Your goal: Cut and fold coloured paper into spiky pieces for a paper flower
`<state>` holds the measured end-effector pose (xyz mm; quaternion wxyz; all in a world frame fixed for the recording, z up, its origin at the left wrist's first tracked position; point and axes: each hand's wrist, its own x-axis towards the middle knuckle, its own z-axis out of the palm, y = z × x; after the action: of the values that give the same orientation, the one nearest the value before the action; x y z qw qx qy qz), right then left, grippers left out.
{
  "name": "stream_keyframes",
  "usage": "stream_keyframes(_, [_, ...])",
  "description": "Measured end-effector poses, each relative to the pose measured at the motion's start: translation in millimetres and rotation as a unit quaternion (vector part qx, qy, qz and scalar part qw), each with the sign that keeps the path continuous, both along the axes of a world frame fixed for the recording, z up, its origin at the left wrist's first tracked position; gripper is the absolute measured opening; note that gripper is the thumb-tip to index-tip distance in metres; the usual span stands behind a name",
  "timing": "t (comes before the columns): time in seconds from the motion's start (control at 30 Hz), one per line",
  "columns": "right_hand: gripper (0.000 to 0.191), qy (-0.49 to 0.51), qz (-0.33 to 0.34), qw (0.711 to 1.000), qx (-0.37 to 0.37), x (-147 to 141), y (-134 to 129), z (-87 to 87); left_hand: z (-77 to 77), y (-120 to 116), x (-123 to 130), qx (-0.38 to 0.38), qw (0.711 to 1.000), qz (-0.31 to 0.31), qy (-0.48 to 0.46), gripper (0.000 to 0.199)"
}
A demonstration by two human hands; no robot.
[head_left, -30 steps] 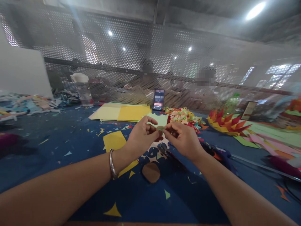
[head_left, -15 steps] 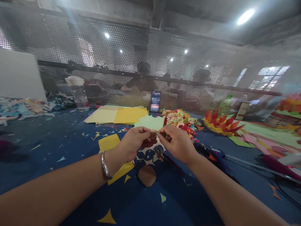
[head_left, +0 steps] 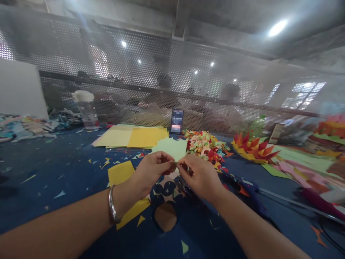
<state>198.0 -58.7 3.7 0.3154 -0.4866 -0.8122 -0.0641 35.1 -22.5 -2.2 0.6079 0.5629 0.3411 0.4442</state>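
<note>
My left hand (head_left: 156, 168) and my right hand (head_left: 199, 175) meet at mid-view, fingertips pinched close together. Between them is a small piece of paper (head_left: 174, 164), mostly covered by my fingers. Just below lies a brown rounded paper piece (head_left: 165, 217) on the blue table. Pinkish paper offcuts with round cut-outs (head_left: 169, 198) lie under my hands, beside dark-handled scissors (head_left: 183, 184) partly hidden by my right hand. A yellow paper sheet (head_left: 121, 172) sits partly under my left wrist. Beyond my fingers is a pale green sheet with a scalloped edge (head_left: 172, 146).
Yellow and cream sheets (head_left: 147, 137) lie behind, near a propped phone (head_left: 177, 121). A heap of small coloured paper pieces (head_left: 206, 144) is right of centre, then a red and yellow paper flower (head_left: 254, 149) and a blue glue gun (head_left: 249, 190). A lidded cup (head_left: 87, 109) stands left.
The view has tilted up slightly, so the table things sit lower. My hands stay together, and the piece between my fingertips is turned and shows less.
</note>
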Motion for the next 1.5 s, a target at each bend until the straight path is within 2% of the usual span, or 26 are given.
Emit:
stream_keyframes(0.17, [0.013, 0.017, 0.011, 0.999, -0.036, -1.1, 0.7, 0.3, -2.1, 4.8, -0.9, 0.030, 0.999, 0.003, 0.031, 0.018])
stream_keyframes(0.4, [0.017, 0.056, 0.030, 0.994, -0.084, 1.0, 2.7, 5.7, -12.4, 15.3, -0.9, 0.111, 0.991, -0.006, 0.076, 0.011])
stream_keyframes(0.6, [0.015, 0.109, 0.029, 0.986, -0.126, 0.6, 1.4, 6.1, -8.2, 14.1, -0.3, 0.141, 0.985, 0.001, 0.098, 0.011])
stream_keyframes(0.93, [0.015, 0.212, 0.037, 0.968, -0.128, 5.8, 2.5, 5.7, -9.0, 11.0, 1.7, 0.170, 0.982, 0.017, 0.085, 0.011])
stream_keyframes(1.1, [0.017, 0.236, 0.031, 0.959, -0.153, 7.8, 4.6, 3.0, -9.1, 10.1, 1.5, 0.171, 0.983, 0.008, 0.067, 0.009])
stream_keyframes(1.33, [0.018, 0.271, 0.048, 0.946, -0.173, 7.7, 6.8, 1.9, -4.9, 3.0, 1.2, 0.209, 0.972, 0.013, 0.105, 0.006])
stream_keyframes(1.5, [0.016, 0.251, 0.035, 0.953, -0.167, 6.8, 5.7, 3.1, -6.7, 2.9, 1.5, 0.219, 0.969, 0.011, 0.113, 0.009])
